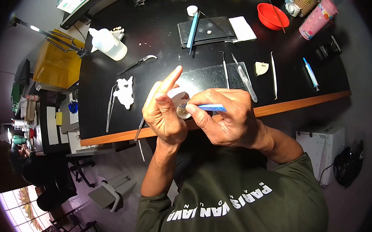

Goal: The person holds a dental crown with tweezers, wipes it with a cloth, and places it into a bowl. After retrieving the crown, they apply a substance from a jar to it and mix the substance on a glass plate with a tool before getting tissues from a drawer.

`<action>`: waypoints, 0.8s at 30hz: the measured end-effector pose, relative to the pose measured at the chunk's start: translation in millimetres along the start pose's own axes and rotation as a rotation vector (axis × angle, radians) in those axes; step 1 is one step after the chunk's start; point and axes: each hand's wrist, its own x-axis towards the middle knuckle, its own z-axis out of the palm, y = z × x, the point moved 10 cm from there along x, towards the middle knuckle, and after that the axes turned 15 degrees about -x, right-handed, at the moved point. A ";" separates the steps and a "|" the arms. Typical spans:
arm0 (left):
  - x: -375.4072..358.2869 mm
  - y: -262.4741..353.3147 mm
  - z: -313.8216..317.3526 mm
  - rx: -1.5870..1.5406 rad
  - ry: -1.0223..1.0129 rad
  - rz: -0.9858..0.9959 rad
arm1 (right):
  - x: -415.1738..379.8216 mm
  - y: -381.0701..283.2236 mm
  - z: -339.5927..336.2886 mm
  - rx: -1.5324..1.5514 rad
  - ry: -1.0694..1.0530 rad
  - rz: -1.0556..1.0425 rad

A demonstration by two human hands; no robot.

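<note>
My left hand (pixel 166 117) is closed around a small round white container (pixel 183 112) near the table's front edge, its index finger stretched upward. A pale, curved white piece (pixel 176 92) shows just above the container, partly behind my fingers. In my right hand (pixel 231 115) is a slim blue-handled tool (pixel 211 107), pinched between thumb and fingers. Its tip is right at the container's mouth. A glass plate (pixel 198 77) lies behind my hands, with a thin metal probe (pixel 225 70) and a metal scalpel handle (pixel 244 78) across its right part.
To the right are a cream plaster piece (pixel 261 68), a metal carver (pixel 273 75) and a blue syringe (pixel 310 73). Tweezers (pixel 110 108), crumpled tissue (pixel 124 93) and a plastic bottle (pixel 108 44) lie left. A red bowl (pixel 272 16) stands behind. Another person (pixel 25 157) sits far left.
</note>
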 end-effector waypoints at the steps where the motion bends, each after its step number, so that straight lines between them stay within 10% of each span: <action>1: 0.0 0.6 0.4 0.007 -0.001 0.004 | -0.2 2.4 0.4 0.018 -0.006 0.030; 24: -2.5 -4.7 -3.8 -0.006 0.054 -0.033 | -9.6 19.8 2.1 0.149 0.118 0.226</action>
